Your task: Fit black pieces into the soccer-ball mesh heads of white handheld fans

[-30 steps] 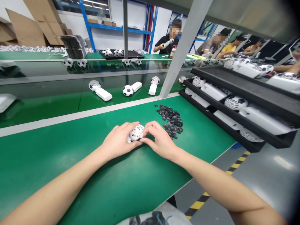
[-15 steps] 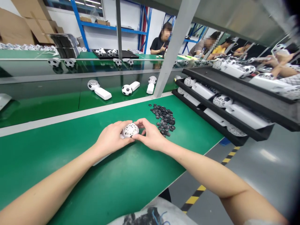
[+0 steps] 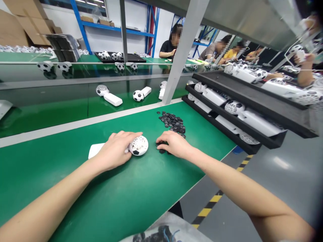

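A white handheld fan with a football-shaped head lies on the green bench, its handle to the left. My left hand is closed around its neck, thumb and fingers against the rear of the head. One black patch shows on the head's lower side; the rest I see is white openwork. My right hand is just right of the fan, at the near end of a pile of small black patches. Its thumb and fingers are apart, with some patches right beneath them.
Stacked black trays of fans stand at the right, beside a slanted grey post. Beyond the bench's pale edge strip, more fans lie on a shiny green belt. Several co-workers sit farther back.
My right hand has left the fan and moved right to the black patches. The fan has shifted slightly left and turned, so one black patch now shows; my left hand stays on it.
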Available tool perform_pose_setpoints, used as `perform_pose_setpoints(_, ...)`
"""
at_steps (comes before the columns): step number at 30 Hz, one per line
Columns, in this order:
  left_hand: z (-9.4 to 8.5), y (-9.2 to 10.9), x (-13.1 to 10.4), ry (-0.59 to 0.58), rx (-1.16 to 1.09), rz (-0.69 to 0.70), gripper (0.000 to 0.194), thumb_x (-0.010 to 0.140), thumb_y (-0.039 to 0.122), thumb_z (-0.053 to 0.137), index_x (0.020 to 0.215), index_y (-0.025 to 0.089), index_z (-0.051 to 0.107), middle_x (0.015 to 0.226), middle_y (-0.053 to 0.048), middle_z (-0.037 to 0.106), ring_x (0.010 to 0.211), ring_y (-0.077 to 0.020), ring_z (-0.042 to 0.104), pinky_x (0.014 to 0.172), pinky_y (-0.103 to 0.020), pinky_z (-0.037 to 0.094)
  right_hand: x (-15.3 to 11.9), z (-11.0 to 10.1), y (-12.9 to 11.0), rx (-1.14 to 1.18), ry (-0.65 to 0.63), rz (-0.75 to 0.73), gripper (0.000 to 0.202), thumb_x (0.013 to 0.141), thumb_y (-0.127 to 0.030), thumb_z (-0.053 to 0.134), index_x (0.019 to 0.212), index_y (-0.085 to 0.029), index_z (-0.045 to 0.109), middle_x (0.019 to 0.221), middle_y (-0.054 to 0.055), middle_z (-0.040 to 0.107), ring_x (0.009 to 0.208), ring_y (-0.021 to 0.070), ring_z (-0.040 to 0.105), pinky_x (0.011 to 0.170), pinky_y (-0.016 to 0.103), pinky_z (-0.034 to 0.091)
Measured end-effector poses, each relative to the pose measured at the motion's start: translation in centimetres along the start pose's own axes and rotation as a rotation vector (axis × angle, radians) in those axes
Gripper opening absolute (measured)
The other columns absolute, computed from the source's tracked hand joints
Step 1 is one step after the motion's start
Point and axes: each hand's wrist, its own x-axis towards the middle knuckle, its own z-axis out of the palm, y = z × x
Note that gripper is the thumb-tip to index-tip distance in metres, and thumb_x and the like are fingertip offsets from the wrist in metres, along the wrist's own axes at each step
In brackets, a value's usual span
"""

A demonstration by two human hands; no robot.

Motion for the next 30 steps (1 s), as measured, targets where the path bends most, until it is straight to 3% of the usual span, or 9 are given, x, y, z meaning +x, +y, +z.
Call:
perform_pose_setpoints(6,0.0,0.0,-0.1,0.004,0.032,0.068,0.066,0.067,0.004,0.041,0.128,0.03,0.039,0.109,-0.004,0.055,0.1,-0.0235,0.043,0.083,-0.037,0.033,1.5,0.1,-0.2,0.121,-0.162,0.12,0.012,0.071,-0.021,0.065,0.082,-0.018,0.061,0.077,0.001,0.063,0.07,0.013,0.057,0.062,0.023,0.041)
perform_pose_setpoints(9,0.0,-0.1,-0.1,0.0,0.021,0.091,0.064,0.069,0.004,0.041,0.128,0.03,0.039,0.108,-0.005,0.055,0.098,-0.0231,0.044,0.082,-0.037,0.033,1.8,-0.1,0.3,0.191,-0.205,0.104,0.01,0.069,-0.02,0.065,0.076,-0.018,0.058,0.07,-0.001,0.061,0.065,0.0113,0.055,0.058,0.022,0.039)
perform_pose_setpoints(12,0.1,-0.2,-0.1,-0.012,0.015,0.088,0.065,0.07,0.004,0.04,0.129,0.03,0.038,0.104,-0.004,0.056,0.096,-0.0225,0.045,0.081,-0.036,0.033,1.5,-0.1,0.4,0.231,-0.12,0.051,0.009,0.07,-0.02,0.064,0.071,-0.017,0.056,0.065,-0.003,0.057,0.061,0.0097,0.052,0.056,0.021,0.038)
perform_pose_setpoints(16,0.1,-0.4,-0.1,-0.009,0.007,0.081,0.064,0.071,0.003,0.039,0.128,0.03,0.039,0.101,-0.003,0.059,0.098,-0.0221,0.045,0.085,-0.037,0.032,0.5,-0.3,-1.0,0.416,-0.027,0.023,0.01,0.076,-0.026,0.059,0.081,-0.018,0.06,0.069,-0.002,0.059,0.059,0.0086,0.053,0.057,0.021,0.042)
perform_pose_setpoints(21,0.1,-0.2,-0.4,0.012,-0.029,0.047,0.06,0.072,0.006,0.038,0.128,0.027,0.041,0.105,-0.005,0.058,0.101,-0.0225,0.045,0.091,-0.04,0.031,-0.4,-0.8,-3.6,0.428,0.073,-0.19,0.01,0.079,-0.02,0.056,0.082,-0.021,0.065,0.081,0.0,0.064,0.074,0.0108,0.058,0.072,0.025,0.045)
perform_pose_setpoints(23,0.1,-0.1,-0.4,-0.005,-0.051,0.029,0.061,0.07,0.014,0.047,0.129,0.025,0.039,0.108,-0.006,0.057,0.104,-0.0242,0.044,0.095,-0.043,0.029,-0.4,-0.5,-4.2,0.404,0.106,-0.254,0.014,0.081,-0.018,0.054,0.085,-0.023,0.067,0.084,0.0,0.065,0.081,0.0115,0.059,0.076,0.026,0.045)
perform_pose_setpoints(26,0.1,0.3,-0.4,-0.017,-0.083,-0.007,0.073,0.064,0.04,0.063,0.13,0.022,0.038,0.114,-0.009,0.054,0.11,-0.0282,0.041,0.101,-0.05,0.02,-0.2,0.3,-4.7,0.375,0.118,-0.307,0.014,0.081,-0.018,0.054,0.084,-0.023,0.067,0.085,0.001,0.065,0.083,0.0123,0.059,0.076,0.026,0.046)
perform_pose_setpoints(30,0.4,0.8,-0.3,0.02,-0.119,-0.061,0.085,0.058,0.065,0.06,0.128,0.02,0.041,0.115,-0.009,0.055,0.112,-0.0289,0.042,0.104,-0.053,0.012,0.1,0.9,-5.1,0.306,0.136,-0.374,0.01,0.079,-0.016,0.058,0.076,-0.021,0.065,0.079,0.0,0.067,0.079,0.0129,0.058,0.077,0.027,0.043)
